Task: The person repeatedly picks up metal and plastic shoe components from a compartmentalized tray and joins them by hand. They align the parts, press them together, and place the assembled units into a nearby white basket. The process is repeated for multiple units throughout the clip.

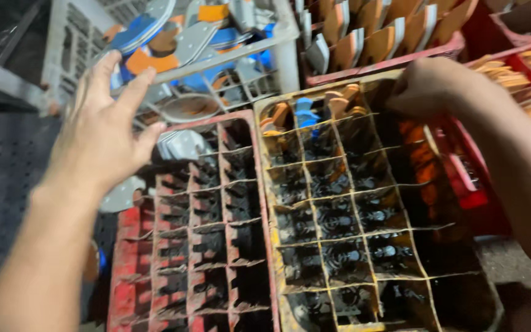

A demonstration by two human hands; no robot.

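Crates fill the view. Nearest, a red crate [185,246] and, touching its right side, a yellow crate [364,203] are seen, their cells dark and mostly empty; a few orange and blue pieces [305,110] lie in the yellow crate's far-left cells. The right hand [428,86] is closed over the yellow crate's far-right corner, apparently gripping the rim. The left hand [102,129] is held open, fingers spread, above the red crate's far-left corner. Beyond, a grey crate [216,55] of metal pieces is nearer the left hand.
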